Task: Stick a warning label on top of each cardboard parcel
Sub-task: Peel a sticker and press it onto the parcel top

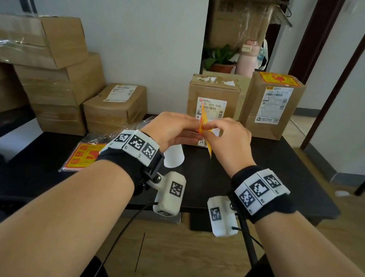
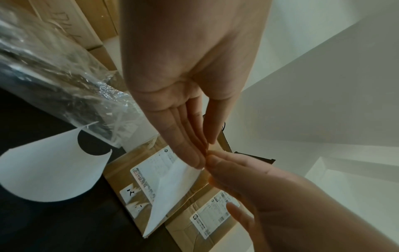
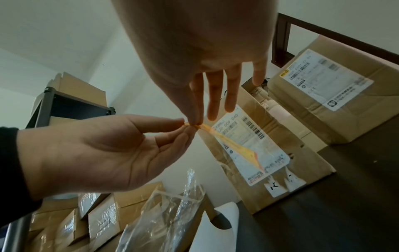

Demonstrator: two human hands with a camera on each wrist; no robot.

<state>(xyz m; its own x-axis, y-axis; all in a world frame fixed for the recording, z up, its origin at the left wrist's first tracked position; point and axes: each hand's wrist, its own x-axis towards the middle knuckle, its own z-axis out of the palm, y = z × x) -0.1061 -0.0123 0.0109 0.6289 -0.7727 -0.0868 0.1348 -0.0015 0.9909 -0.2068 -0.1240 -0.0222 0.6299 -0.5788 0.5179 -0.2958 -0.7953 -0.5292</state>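
A yellow and red warning label hangs edge-on in front of the middle cardboard parcel, well above the table. My left hand and right hand both pinch it at one corner, fingertips almost touching. The left wrist view shows the label's white back below my left hand. In the right wrist view my right hand pinches the thin yellow label. The middle parcel's top carries only torn white scraps. The taller right parcel has a warning label on top.
A bagged stack of warning labels lies on the black table at the left, beside a curled white backing sheet. More cardboard boxes are piled at the left rear. A potted plant and pink bottle stand behind the parcels.
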